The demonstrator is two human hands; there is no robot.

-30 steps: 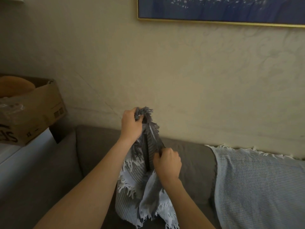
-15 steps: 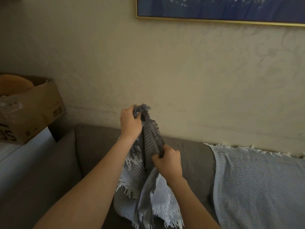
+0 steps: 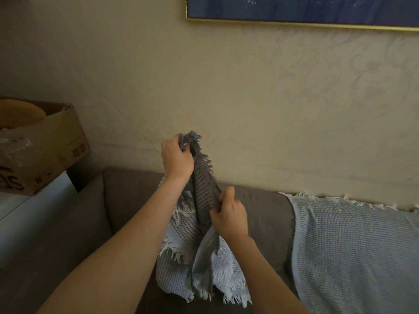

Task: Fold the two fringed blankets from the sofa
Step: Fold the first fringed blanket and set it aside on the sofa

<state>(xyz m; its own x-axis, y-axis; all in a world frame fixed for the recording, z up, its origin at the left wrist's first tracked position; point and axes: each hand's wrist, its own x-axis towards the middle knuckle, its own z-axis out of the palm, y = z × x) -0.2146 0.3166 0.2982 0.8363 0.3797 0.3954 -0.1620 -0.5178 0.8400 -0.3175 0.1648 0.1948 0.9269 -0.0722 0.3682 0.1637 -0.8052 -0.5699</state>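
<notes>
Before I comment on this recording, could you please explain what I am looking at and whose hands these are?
There is no machine here: a person wears a camera on the head, so this one view looks down their own arms. The left hand grips the top of a bunched fringed blanket, held before the grey sofa; the right hand grips it lower down. A second blanket lies spread over the sofa's back at the right. A cardboard box stands at the left.

Dim light on a cream, textured wall (image 3: pixel 249 98); gold-framed blue picture (image 3: pixel 294 7) up top; grey sofa (image 3: pixel 131 196) below; cardboard box (image 3: pixel 56 146) on a white surface (image 3: pixel 40 205) at left.
</notes>
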